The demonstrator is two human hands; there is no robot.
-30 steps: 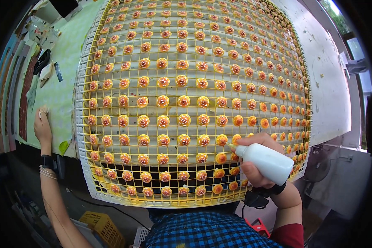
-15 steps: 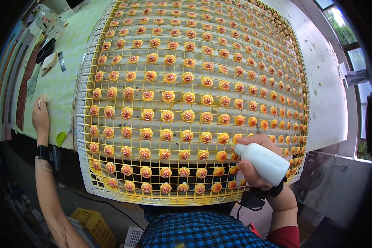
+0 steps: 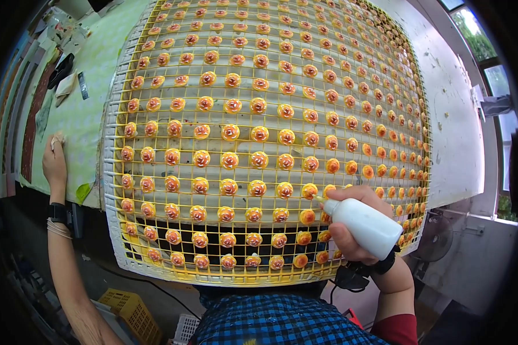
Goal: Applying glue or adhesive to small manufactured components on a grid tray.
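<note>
My right hand (image 3: 360, 221) is wrapped round a white squeeze bottle (image 3: 369, 227), tilted so its narrow nozzle points left and reaches the lower right edge of an orange-yellow flower piece (image 3: 309, 191). Many such small rose-like pieces sit in rows on a yellow wire mesh rack (image 3: 181, 282). Those to the left of the nozzle, such as one flower (image 3: 257, 188), carry white marks; nearby ones to the right, like a plain flower (image 3: 307, 216), show none. At the far left, my left hand (image 3: 55, 164) is closed at the table edge, with something small and pale at its fingertips.
A pale green table (image 3: 89, 129) lies left of the rack, with a dark object (image 3: 61, 70) and a folded cloth (image 3: 66, 87) on it. A white tabletop (image 3: 452, 155) extends right. Below are a yellow crate (image 3: 129, 310) and a fan (image 3: 434, 238).
The rack and its flowers appear shifted slightly left and up in the view. The bottle's nozzle now lies a little closer to the flower's edge. My left hand stays at the table.
</note>
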